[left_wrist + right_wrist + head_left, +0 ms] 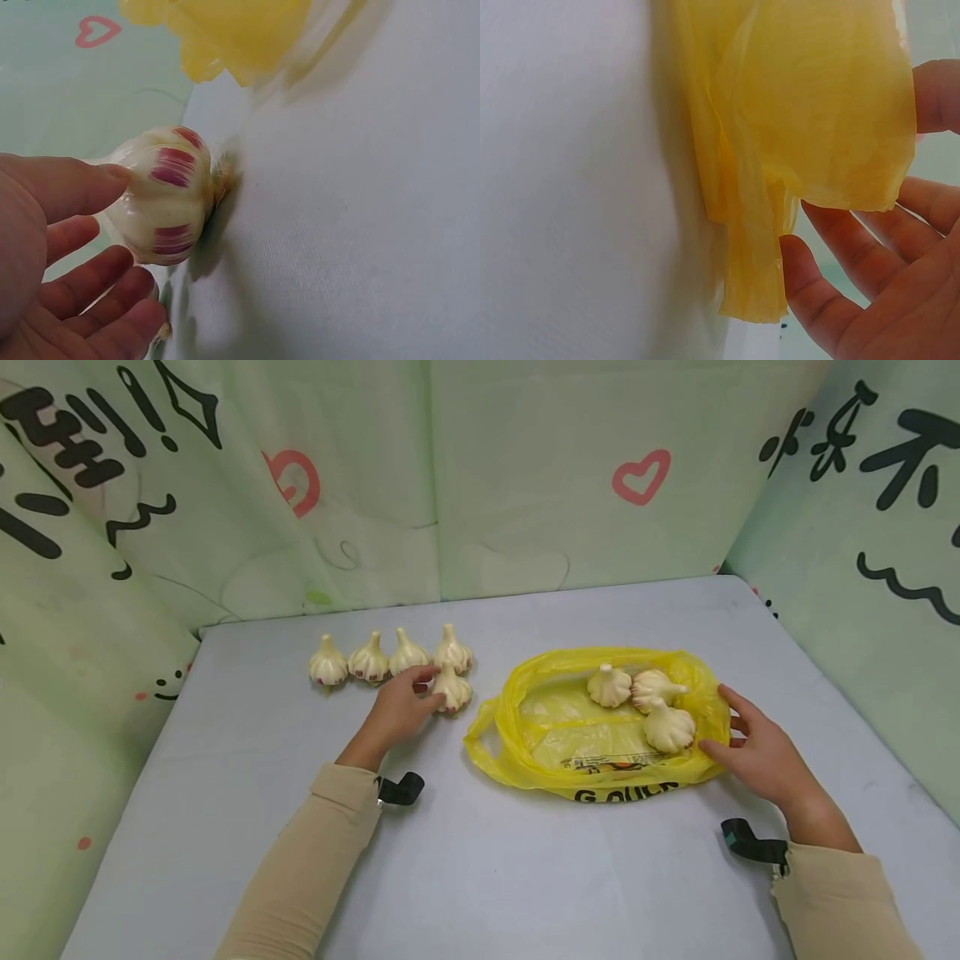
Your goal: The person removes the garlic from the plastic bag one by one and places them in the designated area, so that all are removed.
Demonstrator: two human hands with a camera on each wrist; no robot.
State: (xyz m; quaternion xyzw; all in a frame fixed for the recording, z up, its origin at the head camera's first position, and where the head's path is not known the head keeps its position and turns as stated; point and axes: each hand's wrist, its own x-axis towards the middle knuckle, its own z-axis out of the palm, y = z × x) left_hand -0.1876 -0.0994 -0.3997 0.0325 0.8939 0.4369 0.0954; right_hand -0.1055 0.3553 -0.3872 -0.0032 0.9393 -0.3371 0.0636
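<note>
My left hand (402, 708) is at a garlic bulb (452, 690) at the near right of a row of bulbs. In the left wrist view, the thumb lies against this bulb's pale, purple-streaked side, while the other fingers are loosely spread beside it. The bulb's root end faces the tabletop. A yellow plastic bag (600, 793) lies to the right with its mouth wide. Three garlic bulbs (670, 727) are within its right part. My right hand (765, 756) rests at the bag's right end, thumb and fingers spread along the crinkled plastic (817, 105).
Several garlic bulbs (369, 657) stand in a row, stems up, behind the left hand. A bag handle loop (480, 752) extends toward them. The white table (480, 877) meets a pale green printed curtain (517, 543) at the back and sides.
</note>
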